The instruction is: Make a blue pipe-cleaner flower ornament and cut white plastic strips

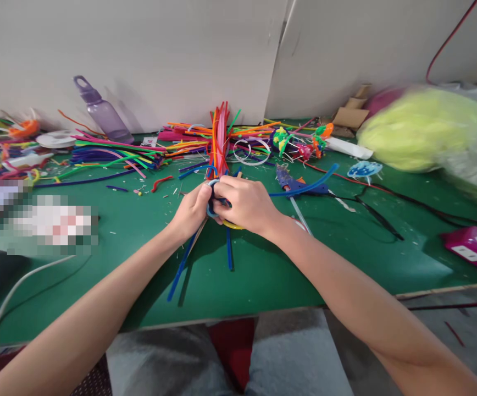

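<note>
Both hands are closed on one small coil of blue pipe cleaners [211,208], the left hand [189,209] pinching its near-left edge with the thumb on top, the right hand [247,206] curling its fingers into and over the other side. The coil sits between the two hands over the middle of the green table [148,297]; whether it touches the surface cannot be told, as the fingers hide much of it. A yellow pipe cleaner [233,225] curves out under the right hand, and two dark blue stems [179,270] point down toward the table's near edge. Just beyond the hands stands out an upright-looking spray of red, pink and orange pipe cleaners [221,137], with a looser multicoloured pile spreading to both sides. To the right lie a blue glue gun [311,188] and a light-blue flower-like piece [364,169]; farther right is a magenta power strip [475,250]. A purple water bottle [107,116] leans at the back left.
</note>
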`<act>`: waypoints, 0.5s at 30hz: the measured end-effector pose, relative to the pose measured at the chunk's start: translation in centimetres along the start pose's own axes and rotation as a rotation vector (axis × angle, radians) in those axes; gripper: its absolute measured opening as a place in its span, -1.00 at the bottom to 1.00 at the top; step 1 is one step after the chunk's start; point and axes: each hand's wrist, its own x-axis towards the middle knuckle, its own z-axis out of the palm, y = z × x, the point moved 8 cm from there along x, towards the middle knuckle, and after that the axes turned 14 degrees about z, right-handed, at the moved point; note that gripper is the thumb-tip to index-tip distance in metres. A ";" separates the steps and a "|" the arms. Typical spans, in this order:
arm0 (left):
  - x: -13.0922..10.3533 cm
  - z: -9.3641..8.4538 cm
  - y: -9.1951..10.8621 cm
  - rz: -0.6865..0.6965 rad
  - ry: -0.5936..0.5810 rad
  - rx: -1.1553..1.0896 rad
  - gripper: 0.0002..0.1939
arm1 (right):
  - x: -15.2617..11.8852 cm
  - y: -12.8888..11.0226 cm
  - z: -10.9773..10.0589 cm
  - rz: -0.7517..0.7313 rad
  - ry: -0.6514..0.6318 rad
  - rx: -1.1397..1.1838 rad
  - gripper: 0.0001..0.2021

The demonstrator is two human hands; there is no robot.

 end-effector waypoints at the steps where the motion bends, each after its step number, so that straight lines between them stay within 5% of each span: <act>1: 0.0 0.0 0.2 0.011 -0.007 0.005 -0.18 | 0.0 0.0 0.0 0.008 -0.006 -0.003 -0.84; 15: -0.1 0.6 -1.7 -0.187 0.048 -0.317 -0.22 | 0.1 0.3 -0.1 0.008 -0.059 0.083 -0.75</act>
